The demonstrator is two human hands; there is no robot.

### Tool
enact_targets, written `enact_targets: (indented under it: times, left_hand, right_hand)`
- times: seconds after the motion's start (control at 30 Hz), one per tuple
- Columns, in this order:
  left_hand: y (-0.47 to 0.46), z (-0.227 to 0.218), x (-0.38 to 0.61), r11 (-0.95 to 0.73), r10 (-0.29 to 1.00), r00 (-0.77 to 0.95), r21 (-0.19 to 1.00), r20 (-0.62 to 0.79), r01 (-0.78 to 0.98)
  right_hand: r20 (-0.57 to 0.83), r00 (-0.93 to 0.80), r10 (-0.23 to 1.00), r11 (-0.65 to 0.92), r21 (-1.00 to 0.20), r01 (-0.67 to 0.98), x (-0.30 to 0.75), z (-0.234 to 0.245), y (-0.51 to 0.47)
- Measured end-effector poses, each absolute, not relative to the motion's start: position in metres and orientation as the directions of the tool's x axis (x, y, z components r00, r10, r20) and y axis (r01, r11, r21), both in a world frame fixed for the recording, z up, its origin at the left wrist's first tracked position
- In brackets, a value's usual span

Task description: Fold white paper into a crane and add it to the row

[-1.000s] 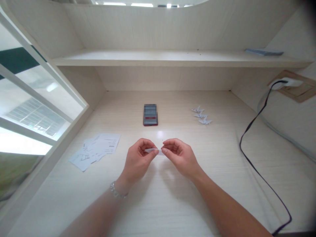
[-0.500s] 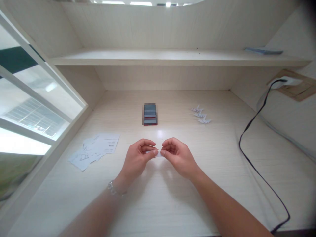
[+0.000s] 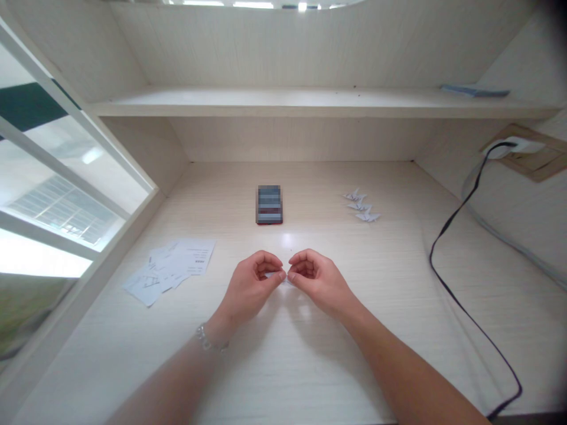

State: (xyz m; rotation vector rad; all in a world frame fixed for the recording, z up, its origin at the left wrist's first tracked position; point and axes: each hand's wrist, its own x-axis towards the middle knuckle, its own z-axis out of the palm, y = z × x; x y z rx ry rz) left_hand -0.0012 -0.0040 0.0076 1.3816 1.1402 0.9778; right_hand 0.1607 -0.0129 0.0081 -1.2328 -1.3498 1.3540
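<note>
My left hand (image 3: 250, 289) and my right hand (image 3: 316, 281) meet just above the desk (image 3: 310, 354), fingertips pinched together on a small folded piece of white paper (image 3: 275, 275). Most of the paper is hidden between the fingers. A bracelet sits on my left wrist. Three small folded paper shapes (image 3: 362, 207) lie in a row farther back on the right. A loose pile of white paper slips (image 3: 172, 268) lies to the left of my hands.
A phone (image 3: 269, 205) lies flat behind my hands at mid-desk. A black cable (image 3: 460, 307) runs from a wall socket (image 3: 516, 147) down the right side. A shelf (image 3: 310, 103) spans above, with a flat blue object (image 3: 476, 91) on it. A window frame bounds the left.
My hands have drawn closer together, and the strip of paper that showed between them one second ago is now almost hidden by the fingertips.
</note>
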Motion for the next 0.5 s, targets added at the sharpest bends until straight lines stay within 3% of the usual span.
enact_targets:
  times: [0.13,0.5]
  left_hand:
    - [-0.006,0.010,0.000,-0.036,0.973,0.231,0.990,0.004,0.134]
    - [-0.003,0.009,-0.003,0.020,0.978,0.205,0.997,-0.035,0.076]
  right_hand:
    - [-0.092,-0.162,0.982,-0.067,-0.985,0.158,0.161,0.009,-0.013]
    - [-0.159,-0.186,0.970,-0.127,-0.977,0.174,0.174,0.014,-0.008]
